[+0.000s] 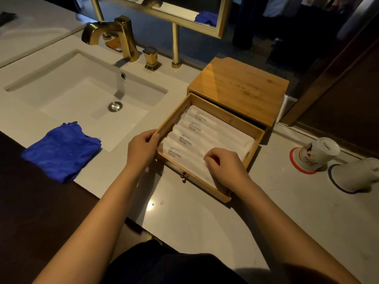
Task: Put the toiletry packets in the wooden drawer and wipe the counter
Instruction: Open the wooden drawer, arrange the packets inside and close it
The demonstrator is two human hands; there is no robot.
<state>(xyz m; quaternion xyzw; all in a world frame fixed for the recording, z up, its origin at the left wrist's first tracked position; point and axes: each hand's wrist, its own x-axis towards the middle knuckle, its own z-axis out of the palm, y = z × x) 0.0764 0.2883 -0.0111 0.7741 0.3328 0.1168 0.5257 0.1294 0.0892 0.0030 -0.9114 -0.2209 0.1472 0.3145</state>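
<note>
- Your right hand (224, 162), fingers curled, pinches the nearest of the packets (196, 140); press it flat.
- Your left hand (142, 149) grips the drawer (178, 117) wall; steady it.
- Packets lie side by side inside, mid-frame.
- Cloth (61, 150) waits on the bench (184, 212), left.

Bathroom vanity, hotel-style. White stone counter (194, 222) with sunken rectangular sink (82, 95) at 10 o'clock; gold faucet (114, 33) behind it at 11. Gold-framed mirror (184, 19) on posts at 12. Wooden drawer (174, 116) at centre holds toiletry packets (194, 128) printed "BRUSHING TEETH". Two upturned cups (315, 154) on coasters at 3. Folded blue cloth (61, 150) at 9.
</note>
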